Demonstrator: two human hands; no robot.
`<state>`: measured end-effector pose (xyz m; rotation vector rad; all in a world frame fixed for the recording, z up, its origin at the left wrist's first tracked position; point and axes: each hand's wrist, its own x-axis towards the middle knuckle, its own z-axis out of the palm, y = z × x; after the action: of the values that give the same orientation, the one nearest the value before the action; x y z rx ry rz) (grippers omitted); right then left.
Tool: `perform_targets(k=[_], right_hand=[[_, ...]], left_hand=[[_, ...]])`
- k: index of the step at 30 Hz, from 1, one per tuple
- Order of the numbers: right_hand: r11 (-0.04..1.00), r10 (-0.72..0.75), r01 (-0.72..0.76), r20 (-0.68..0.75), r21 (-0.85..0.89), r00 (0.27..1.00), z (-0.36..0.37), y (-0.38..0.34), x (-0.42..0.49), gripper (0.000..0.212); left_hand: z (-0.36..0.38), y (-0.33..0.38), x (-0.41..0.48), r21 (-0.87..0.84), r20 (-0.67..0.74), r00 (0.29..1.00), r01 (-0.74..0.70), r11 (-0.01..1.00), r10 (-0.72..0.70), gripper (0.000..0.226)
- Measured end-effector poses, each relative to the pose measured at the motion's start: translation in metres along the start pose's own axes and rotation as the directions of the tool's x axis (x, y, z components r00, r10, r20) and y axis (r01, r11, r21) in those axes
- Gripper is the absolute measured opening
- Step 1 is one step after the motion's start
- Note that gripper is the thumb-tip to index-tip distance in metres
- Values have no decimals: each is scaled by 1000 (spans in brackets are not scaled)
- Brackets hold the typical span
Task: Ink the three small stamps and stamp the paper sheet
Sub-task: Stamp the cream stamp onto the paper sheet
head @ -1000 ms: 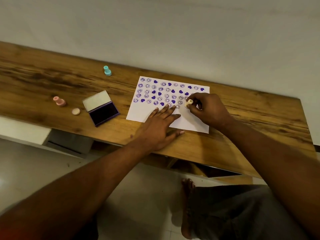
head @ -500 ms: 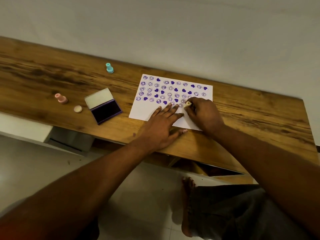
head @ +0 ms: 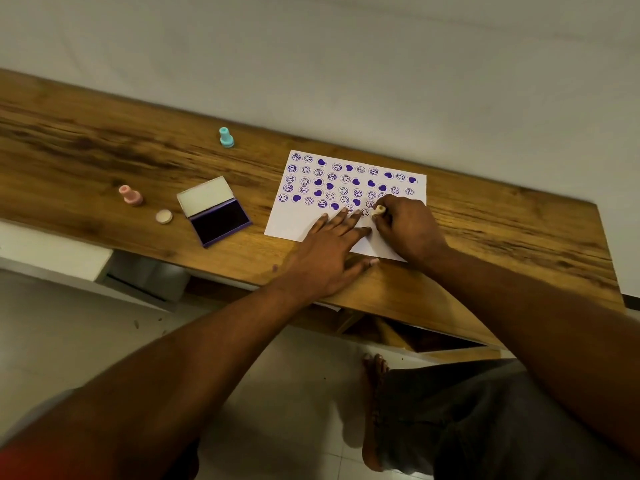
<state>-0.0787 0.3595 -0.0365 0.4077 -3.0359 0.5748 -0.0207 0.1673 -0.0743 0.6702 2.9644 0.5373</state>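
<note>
A white paper sheet (head: 294, 223) lies on the wooden table (head: 104, 161), covered in rows of purple smiley and heart prints. My right hand (head: 408, 230) grips a small cream stamp (head: 380, 209) and holds it upright against the sheet near the lowest row of prints. My left hand (head: 329, 251) lies flat with fingers spread on the sheet's near edge. An open purple ink pad (head: 221, 220) sits left of the sheet. A teal stamp (head: 226, 137) stands at the back and a pink stamp (head: 131, 195) stands at the left.
A small round cream cap (head: 163, 216) rests between the pink stamp and the ink pad. A pale wall runs behind the table. Below the table's front edge are a tiled floor, a bare foot (head: 374, 410) and a white drawer unit (head: 52, 258).
My right hand with the cream stamp has shifted down the sheet toward me, to a spot beside my left fingertips. My left hand stays flat on the paper.
</note>
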Motion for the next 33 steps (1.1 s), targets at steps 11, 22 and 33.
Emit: perform_targets(k=[11, 22, 33], right_hand=[[901, 245, -61, -387, 431, 889, -63, 5, 26, 19], [634, 471, -203, -165, 746, 867, -32, -10, 25, 24], [810, -76, 101, -66, 578, 995, 32, -139, 48, 21]], left_hand=[[2, -1, 1, 0, 11, 1000, 9, 1000, -9, 79], [-19, -3, -11, -94, -107, 994, -6, 996, -4, 72], [-109, -124, -131, -340, -528, 684, 374, 863, -504, 34]])
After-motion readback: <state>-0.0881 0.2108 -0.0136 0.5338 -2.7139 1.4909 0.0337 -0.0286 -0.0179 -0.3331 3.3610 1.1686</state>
